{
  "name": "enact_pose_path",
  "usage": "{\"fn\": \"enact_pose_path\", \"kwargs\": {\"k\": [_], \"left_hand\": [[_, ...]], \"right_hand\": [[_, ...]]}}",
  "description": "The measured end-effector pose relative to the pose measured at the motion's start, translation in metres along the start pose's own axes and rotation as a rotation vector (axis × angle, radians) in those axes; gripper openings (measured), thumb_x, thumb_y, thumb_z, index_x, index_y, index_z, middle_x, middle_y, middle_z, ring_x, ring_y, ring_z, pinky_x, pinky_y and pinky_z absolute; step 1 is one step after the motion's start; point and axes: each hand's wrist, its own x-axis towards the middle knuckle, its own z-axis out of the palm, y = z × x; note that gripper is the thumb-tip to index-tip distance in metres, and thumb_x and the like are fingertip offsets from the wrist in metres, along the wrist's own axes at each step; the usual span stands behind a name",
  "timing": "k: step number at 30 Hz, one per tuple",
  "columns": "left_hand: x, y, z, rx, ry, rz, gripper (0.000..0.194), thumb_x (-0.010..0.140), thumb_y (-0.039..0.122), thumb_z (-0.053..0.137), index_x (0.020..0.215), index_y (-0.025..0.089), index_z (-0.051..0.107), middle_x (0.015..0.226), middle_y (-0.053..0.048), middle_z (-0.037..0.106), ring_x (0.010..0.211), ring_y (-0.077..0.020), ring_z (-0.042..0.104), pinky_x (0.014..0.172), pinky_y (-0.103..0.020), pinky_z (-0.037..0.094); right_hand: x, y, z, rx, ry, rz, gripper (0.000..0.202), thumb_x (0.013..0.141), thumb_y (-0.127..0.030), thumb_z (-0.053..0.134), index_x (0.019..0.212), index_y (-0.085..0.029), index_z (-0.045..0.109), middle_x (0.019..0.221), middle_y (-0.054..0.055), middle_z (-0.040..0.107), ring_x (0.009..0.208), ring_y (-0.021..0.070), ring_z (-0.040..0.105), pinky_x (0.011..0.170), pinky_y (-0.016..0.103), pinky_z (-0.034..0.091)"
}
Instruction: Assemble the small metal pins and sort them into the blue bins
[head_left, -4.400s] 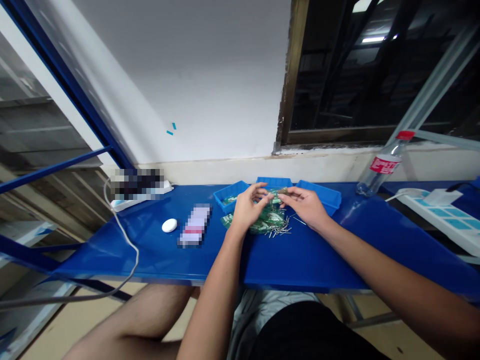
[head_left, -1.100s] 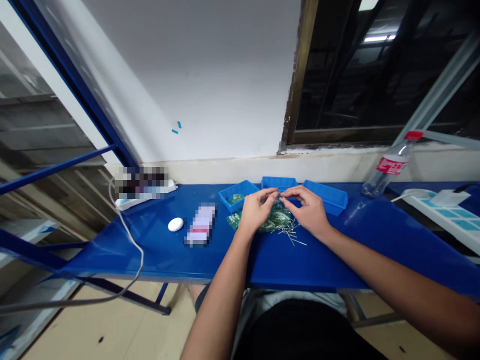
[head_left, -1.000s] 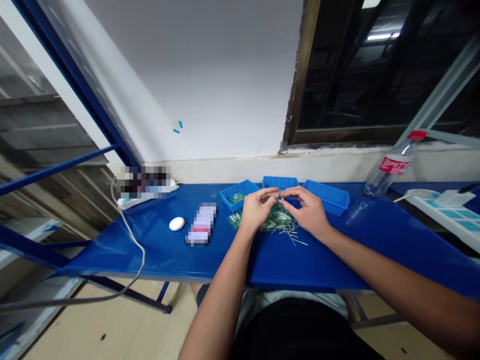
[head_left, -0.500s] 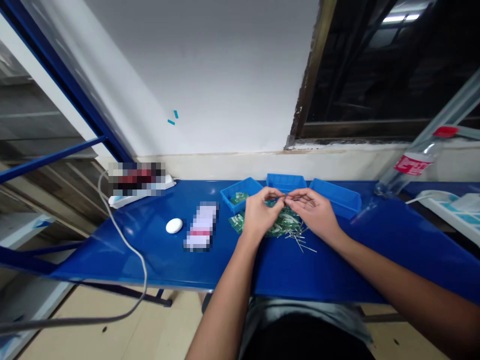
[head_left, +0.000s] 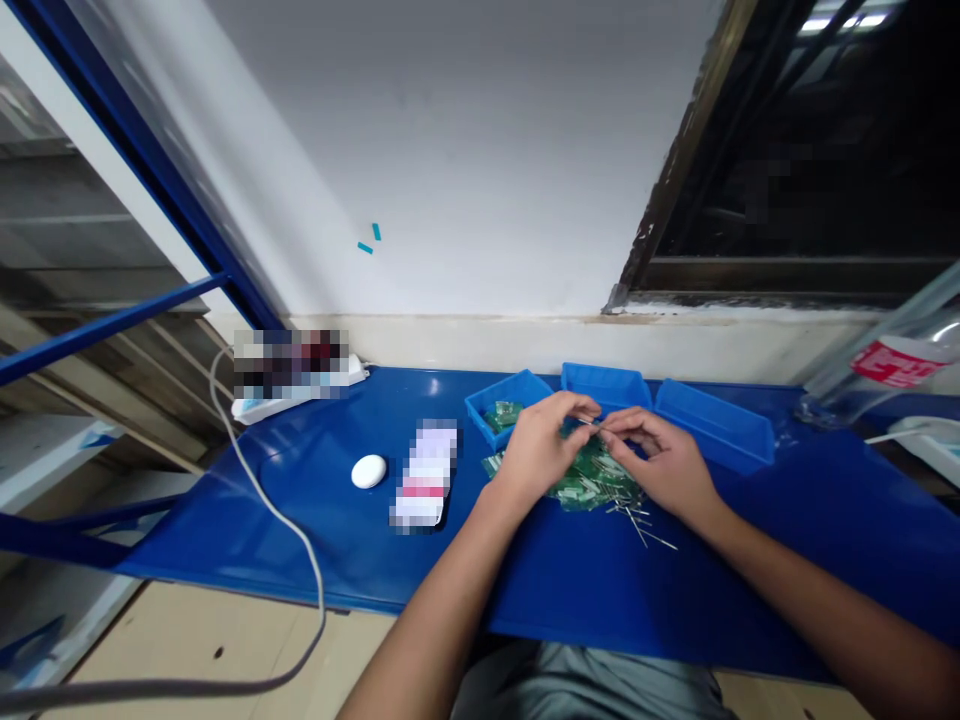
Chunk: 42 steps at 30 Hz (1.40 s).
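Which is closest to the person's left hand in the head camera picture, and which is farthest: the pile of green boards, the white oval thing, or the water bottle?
From the left hand:
1. Pile of green boards, just beside and under it, to its right.
2. White oval thing, out to its left on the blue table.
3. Water bottle, far right, by the window ledge.

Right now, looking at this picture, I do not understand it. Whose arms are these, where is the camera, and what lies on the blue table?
The camera sits on a person's head and looks down, so both arms are theirs. The left hand and right hand meet over a pile of small green circuit boards and pinch something thin between the fingertips, too small to identify. Loose metal pins lie beside the pile. Behind stand three blue trays. Further left on the blue table lie a white oval object and a power strip.
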Motion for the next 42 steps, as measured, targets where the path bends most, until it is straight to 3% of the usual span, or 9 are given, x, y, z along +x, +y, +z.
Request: {"fn": "enact_pose_path", "kwargs": {"k": [7, 12, 14, 17, 21, 26, 33, 37, 42], "left_hand": [[-0.004, -0.008, 0.014, -0.270, 0.083, -0.169, 0.030, 0.085, 0.016, 0.078, 0.114, 0.021, 0.068, 0.110, -0.009, 0.078, 0.094, -0.0206, 0.079, 0.087, -0.035, 0.064], [0.007, -0.002, 0.018, -0.124, 0.138, -0.151, 0.039, 0.087, 0.033, 0.080, 0.122, 0.020, 0.069, 0.110, -0.009, 0.078, 0.095, -0.0209, 0.076, 0.090, -0.035, 0.062], [0.009, -0.001, 0.018, 0.009, 0.120, -0.165, 0.033, 0.093, 0.042, 0.073, 0.117, 0.020, 0.073, 0.094, -0.006, 0.078, 0.084, -0.0201, 0.074, 0.085, -0.034, 0.060], [0.005, 0.001, 0.019, 0.086, -0.007, -0.195, 0.041, 0.099, 0.049, 0.062, 0.129, 0.021, 0.070, 0.082, -0.003, 0.078, 0.074, -0.0197, 0.073, 0.078, -0.031, 0.059], [-0.004, 0.008, 0.020, 0.064, -0.122, -0.164, 0.054, 0.101, 0.050, 0.060, 0.148, 0.023, 0.058, 0.107, -0.005, 0.082, 0.092, -0.0237, 0.077, 0.089, -0.032, 0.058], [-0.006, 0.013, 0.020, -0.003, -0.081, -0.193, 0.061, 0.101, 0.046, 0.061, 0.155, 0.021, 0.050, 0.114, -0.006, 0.081, 0.101, -0.0251, 0.078, 0.102, -0.038, 0.056], [-0.004, -0.001, 0.029, -0.260, 0.019, -0.290, 0.065, 0.091, 0.040, 0.076, 0.149, 0.017, 0.056, 0.115, -0.009, 0.080, 0.112, -0.0250, 0.076, 0.107, -0.041, 0.056], [-0.005, -0.007, 0.028, -0.239, 0.049, -0.297, 0.068, 0.090, 0.026, 0.077, 0.153, 0.019, 0.052, 0.111, -0.008, 0.082, 0.106, -0.0243, 0.078, 0.101, -0.041, 0.060], [-0.008, 0.001, 0.023, -0.057, 0.050, -0.206, 0.065, 0.090, 0.014, 0.069, 0.152, 0.022, 0.051, 0.103, -0.005, 0.083, 0.101, -0.0221, 0.079, 0.101, -0.038, 0.060]], "right_hand": [[0.000, -0.001, 0.000, -0.269, 0.006, -0.107, 0.006, 0.094, -0.029, 0.066, 0.098, -0.025, 0.070, 0.093, 0.005, 0.073, 0.069, 0.0198, 0.063, 0.068, 0.036, 0.055], [0.003, -0.005, -0.005, -0.261, 0.028, -0.106, 0.039, 0.097, -0.030, 0.062, 0.136, -0.025, 0.062, 0.100, 0.005, 0.071, 0.070, 0.0194, 0.062, 0.073, 0.037, 0.057], [0.005, -0.004, -0.008, -0.275, 0.044, -0.127, 0.036, 0.099, -0.031, 0.061, 0.134, -0.025, 0.064, 0.099, 0.006, 0.071, 0.072, 0.0206, 0.064, 0.075, 0.039, 0.057], [0.005, 0.002, -0.012, -0.254, 0.113, -0.106, 0.023, 0.097, -0.033, 0.065, 0.117, -0.025, 0.070, 0.101, 0.007, 0.075, 0.080, 0.0235, 0.071, 0.081, 0.042, 0.059], [0.001, 0.009, -0.010, -0.101, 0.104, -0.034, 0.017, 0.095, -0.037, 0.070, 0.104, -0.023, 0.071, 0.106, 0.009, 0.080, 0.095, 0.0273, 0.077, 0.089, 0.044, 0.062], [0.001, 0.009, -0.008, -0.044, 0.099, -0.114, 0.011, 0.095, -0.033, 0.070, 0.097, -0.023, 0.076, 0.110, 0.008, 0.079, 0.105, 0.0259, 0.074, 0.098, 0.045, 0.058], [0.000, 0.000, -0.008, -0.082, 0.097, -0.144, 0.012, 0.093, -0.028, 0.071, 0.101, -0.024, 0.079, 0.096, 0.005, 0.072, 0.075, 0.0186, 0.065, 0.067, 0.034, 0.054], [-0.001, -0.001, -0.007, -0.129, 0.027, -0.151, 0.019, 0.094, -0.030, 0.070, 0.111, -0.025, 0.077, 0.107, 0.007, 0.074, 0.075, 0.0189, 0.064, 0.074, 0.037, 0.056], [0.000, -0.003, -0.005, -0.183, 0.010, -0.178, 0.016, 0.096, -0.034, 0.067, 0.108, -0.025, 0.075, 0.108, 0.007, 0.072, 0.095, 0.0242, 0.066, 0.086, 0.041, 0.056]]}}
